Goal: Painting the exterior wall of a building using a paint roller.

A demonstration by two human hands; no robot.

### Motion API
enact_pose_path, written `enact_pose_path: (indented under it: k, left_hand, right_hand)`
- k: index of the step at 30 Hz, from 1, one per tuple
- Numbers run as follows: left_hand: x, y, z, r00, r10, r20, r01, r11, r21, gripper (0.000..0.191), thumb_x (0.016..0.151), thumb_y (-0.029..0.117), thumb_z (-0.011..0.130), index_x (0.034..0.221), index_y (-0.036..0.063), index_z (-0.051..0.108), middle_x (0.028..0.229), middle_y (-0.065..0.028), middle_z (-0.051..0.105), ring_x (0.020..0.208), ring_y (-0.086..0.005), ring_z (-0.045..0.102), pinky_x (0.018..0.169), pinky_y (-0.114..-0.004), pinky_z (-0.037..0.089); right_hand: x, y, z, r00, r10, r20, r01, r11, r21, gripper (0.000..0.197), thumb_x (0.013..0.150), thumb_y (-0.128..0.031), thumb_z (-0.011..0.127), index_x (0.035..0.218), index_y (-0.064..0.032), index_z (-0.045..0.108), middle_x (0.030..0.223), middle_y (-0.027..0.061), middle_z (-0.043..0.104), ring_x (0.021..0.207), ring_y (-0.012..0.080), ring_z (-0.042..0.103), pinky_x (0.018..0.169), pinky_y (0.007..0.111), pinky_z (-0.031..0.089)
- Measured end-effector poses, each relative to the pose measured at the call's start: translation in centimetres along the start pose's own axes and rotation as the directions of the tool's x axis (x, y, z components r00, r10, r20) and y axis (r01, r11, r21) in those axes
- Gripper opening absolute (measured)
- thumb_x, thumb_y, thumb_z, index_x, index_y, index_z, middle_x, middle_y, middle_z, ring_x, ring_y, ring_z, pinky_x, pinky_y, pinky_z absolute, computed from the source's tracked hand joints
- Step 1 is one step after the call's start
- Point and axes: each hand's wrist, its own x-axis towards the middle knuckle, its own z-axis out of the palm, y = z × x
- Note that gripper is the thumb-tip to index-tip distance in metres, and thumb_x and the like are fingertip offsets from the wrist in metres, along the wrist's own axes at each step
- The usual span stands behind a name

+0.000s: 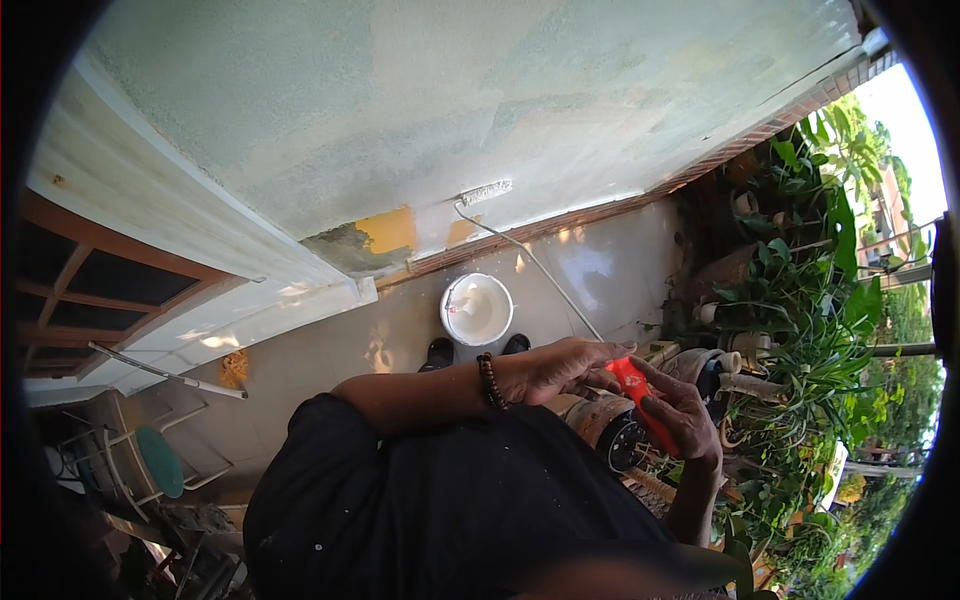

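Both hands are on the red handle [649, 416] of a paint roller. My left hand [566, 371], with a beaded bracelet at the wrist, closes around the handle's front end, where the metal rod [540, 262] comes out. Farther back, my right hand [684, 420] wraps the handle from the other side. The white-coated roller sleeve [486, 193] lies against the lower part of the wall [420, 112], which is patchy white and pale green. Before my shoes stands a white bucket [477, 341] with white paint inside.
A bare yellow and grey patch [386, 229] shows low on the wall above a brick skirting [480, 246]. Potted plants [795, 322] crowd the right side. At left are a wood-framed window [112, 289], a pole [172, 373] and a chair with a green seat [160, 461].
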Motion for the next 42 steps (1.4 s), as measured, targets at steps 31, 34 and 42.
enact_pose_path:
  k: [31, 34, 42]
  left_hand:
    - [-3.7, -1.3, -0.6, 0.989, -0.037, -0.141, 0.032, 0.999, -0.038, 0.053, 0.094, 0.048, 0.059, 0.125, 0.0055, 0.054, 0.126, -0.0056, 0.058, 0.111, -0.0122, 0.058, 0.089, -0.028, 0.046]
    - [-4.4, -0.9, 0.3, 0.986, -0.046, -0.161, 0.042, 0.999, -0.027, 0.053, 0.094, 0.048, 0.059, 0.125, 0.0057, 0.054, 0.126, -0.0058, 0.057, 0.112, -0.0131, 0.058, 0.090, -0.028, 0.046]
    - [-5.1, -0.1, 4.1, 0.989, 0.019, 0.150, -0.020, 1.000, 0.009, 0.061, 0.096, 0.047, 0.056, 0.133, 0.0028, 0.036, 0.128, -0.0099, 0.054, 0.117, -0.0154, 0.057, 0.100, -0.030, 0.043]
  right_hand:
    - [0.6, 1.1, 4.6, 0.990, 0.104, 0.094, -0.117, 0.983, 0.143, 0.057, 0.096, -0.013, 0.055, 0.147, 0.0008, 0.035, 0.079, 0.0043, 0.061, 0.064, 0.0077, 0.051, 0.058, 0.022, 0.042]
    - [-0.5, 0.2, 4.5, 0.989, 0.102, 0.106, -0.117, 0.981, 0.152, 0.057, 0.097, -0.016, 0.054, 0.147, 0.0014, 0.033, 0.079, 0.0045, 0.061, 0.065, 0.0073, 0.051, 0.058, 0.022, 0.042]
    - [-5.9, -2.8, 2.3, 0.996, 0.085, -0.003, -0.083, 0.973, 0.214, 0.062, 0.092, -0.015, 0.058, 0.146, 0.0048, 0.034, 0.092, 0.0076, 0.064, 0.075, 0.0100, 0.055, 0.067, 0.024, 0.044]
